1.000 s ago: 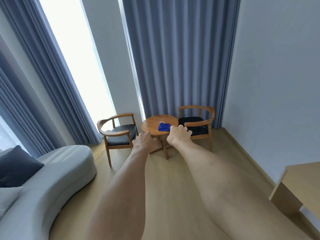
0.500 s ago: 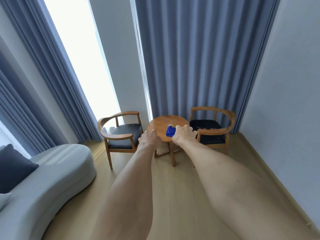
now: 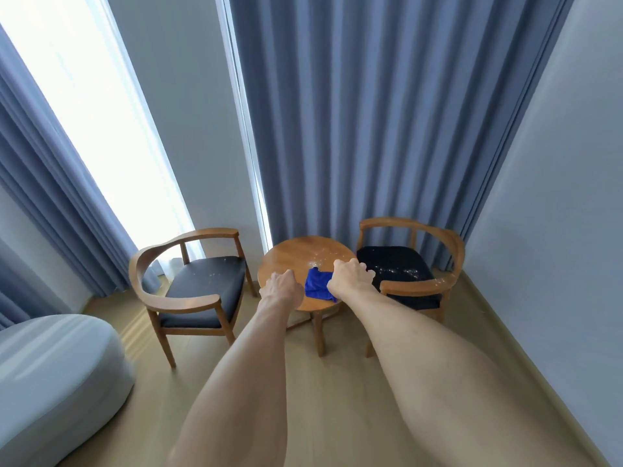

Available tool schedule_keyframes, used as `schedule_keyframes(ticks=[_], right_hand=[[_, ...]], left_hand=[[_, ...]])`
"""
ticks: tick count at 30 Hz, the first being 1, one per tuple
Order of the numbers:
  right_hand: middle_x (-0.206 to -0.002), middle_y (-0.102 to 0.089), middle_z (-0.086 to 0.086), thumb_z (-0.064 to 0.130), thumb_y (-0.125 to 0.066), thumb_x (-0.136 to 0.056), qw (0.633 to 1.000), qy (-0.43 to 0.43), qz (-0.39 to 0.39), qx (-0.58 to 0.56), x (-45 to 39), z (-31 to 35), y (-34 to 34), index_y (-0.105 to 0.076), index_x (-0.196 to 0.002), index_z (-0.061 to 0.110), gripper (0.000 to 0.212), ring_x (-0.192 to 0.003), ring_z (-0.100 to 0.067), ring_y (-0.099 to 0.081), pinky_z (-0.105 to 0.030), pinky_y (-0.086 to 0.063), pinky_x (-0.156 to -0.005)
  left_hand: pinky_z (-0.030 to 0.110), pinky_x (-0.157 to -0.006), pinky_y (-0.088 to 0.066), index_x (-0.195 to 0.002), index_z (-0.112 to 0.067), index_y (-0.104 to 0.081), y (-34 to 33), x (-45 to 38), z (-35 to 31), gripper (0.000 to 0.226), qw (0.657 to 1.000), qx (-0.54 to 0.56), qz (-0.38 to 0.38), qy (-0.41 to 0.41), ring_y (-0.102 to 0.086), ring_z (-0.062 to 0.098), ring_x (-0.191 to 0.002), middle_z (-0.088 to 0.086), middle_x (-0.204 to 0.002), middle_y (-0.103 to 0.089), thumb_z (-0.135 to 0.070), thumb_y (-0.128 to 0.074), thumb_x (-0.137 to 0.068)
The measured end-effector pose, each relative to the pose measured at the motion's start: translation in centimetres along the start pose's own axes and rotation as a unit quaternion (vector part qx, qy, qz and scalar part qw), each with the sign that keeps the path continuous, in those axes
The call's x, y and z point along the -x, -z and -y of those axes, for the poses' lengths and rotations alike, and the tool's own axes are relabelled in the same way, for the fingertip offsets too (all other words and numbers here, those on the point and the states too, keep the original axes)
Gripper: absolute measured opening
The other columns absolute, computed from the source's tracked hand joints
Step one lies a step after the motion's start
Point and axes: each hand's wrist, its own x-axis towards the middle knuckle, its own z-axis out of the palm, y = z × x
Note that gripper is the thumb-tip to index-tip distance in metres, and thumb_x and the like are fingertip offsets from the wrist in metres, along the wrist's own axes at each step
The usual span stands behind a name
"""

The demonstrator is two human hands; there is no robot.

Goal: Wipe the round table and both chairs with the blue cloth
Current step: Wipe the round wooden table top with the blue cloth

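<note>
Blue cloth point(image 3: 318, 284) on round table point(image 3: 290, 261), both hands loose, empty, left point(image 3: 282, 286), right point(image 3: 350, 276)

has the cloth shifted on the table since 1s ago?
No. The cloth lies on the table's near right part as before; only the camera came closer.

Right hand point(image 3: 350, 279) covers right edge of blue cloth point(image 3: 317, 285); contact unclear. Left hand point(image 3: 283, 288) hides near-left bench point(image 3: 296, 256) rim; finger curl unreadable. Sofa point(image 3: 50, 372) cut by left edge. White specks on right chair point(image 3: 404, 274) seat too small to identify.
</note>
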Motion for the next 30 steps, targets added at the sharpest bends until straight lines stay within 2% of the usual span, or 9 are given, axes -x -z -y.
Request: schedule_keyframes(ticks=[7, 11, 17, 22, 25, 30], right_hand=[[-0.125, -0.055, -0.012, 0.027, -0.056, -0.092, 1.000, 0.020, 0.006, -0.006, -17.4, 2.0, -2.7, -0.055, -0.123, 0.017, 0.033, -0.118, -0.031, -0.050, -0.044, -0.045, -0.097], [-0.127, -0.054, -0.012, 0.024, -0.052, -0.092, 0.999, 0.021, 0.049, -0.003, -29.5, 2.3, -6.7, -0.054, -0.125, 0.017, 0.033, -0.119, -0.031, -0.050, -0.044, -0.045, -0.098], [-0.127, -0.054, -0.010, 0.024, -0.053, -0.092, 0.994, 0.002, 0.106, -0.001, -46.4, 2.7, -10.1, -0.056, -0.126, 0.019, 0.034, -0.120, -0.029, -0.051, -0.038, -0.046, -0.095], [-0.132, -0.050, -0.013, 0.021, -0.052, -0.092, 0.992, -0.011, 0.123, -0.003, -57.2, 3.8, -12.5, -0.052, -0.130, 0.019, 0.038, -0.125, -0.032, -0.047, -0.049, -0.042, -0.103], [-0.131, -0.048, -0.015, 0.017, -0.053, -0.092, 0.995, -0.001, 0.103, -0.018, -62.8, 4.8, -16.5, -0.049, -0.129, 0.018, 0.037, -0.123, -0.034, -0.047, -0.048, -0.041, -0.103], [-0.130, -0.044, -0.016, 0.025, -0.057, -0.092, 0.993, 0.022, 0.109, -0.029, -69.0, 5.8, -26.2, -0.042, -0.136, 0.020, 0.046, -0.118, -0.034, -0.050, -0.043, -0.041, -0.094]], left_hand=[[0.041, -0.087, -0.051, -0.128, -0.016, -0.051, -2.0, -17.1, -0.1, 0.036, 0.999, -0.028, 0.021, 0.016, -0.055, 0.029, -0.106, 0.012, -0.123, -0.054, -0.019, -0.041, -0.094], [0.037, -0.080, -0.049, -0.130, -0.015, -0.050, -5.1, -28.8, -0.2, 0.037, 0.998, -0.044, 0.047, 0.026, -0.056, 0.028, -0.104, 0.012, -0.123, -0.054, -0.018, -0.040, -0.094], [0.043, -0.090, -0.049, -0.133, -0.015, -0.048, -7.8, -45.5, -1.8, 0.042, 0.994, -0.040, 0.089, 0.054, -0.054, 0.031, -0.110, 0.013, -0.125, -0.051, -0.017, -0.041, -0.092], [0.042, -0.087, -0.052, -0.135, -0.017, -0.048, -9.9, -56.5, -3.2, 0.042, 0.994, -0.019, 0.098, 0.036, -0.057, 0.030, -0.105, 0.012, -0.125, -0.052, -0.020, -0.043, -0.093], [0.045, -0.087, -0.051, -0.133, -0.014, -0.048, -12.2, -62.7, -2.5, 0.039, 0.994, -0.031, 0.097, 0.032, -0.056, 0.031, -0.104, 0.013, -0.123, -0.052, -0.024, -0.043, -0.095], [0.044, -0.086, -0.049, -0.135, -0.013, -0.047, -18.5, -70.9, 0.3, 0.040, 0.993, -0.051, 0.104, 0.004, -0.054, 0.034, -0.109, 0.016, -0.126, -0.050, -0.023, -0.044, -0.096]])
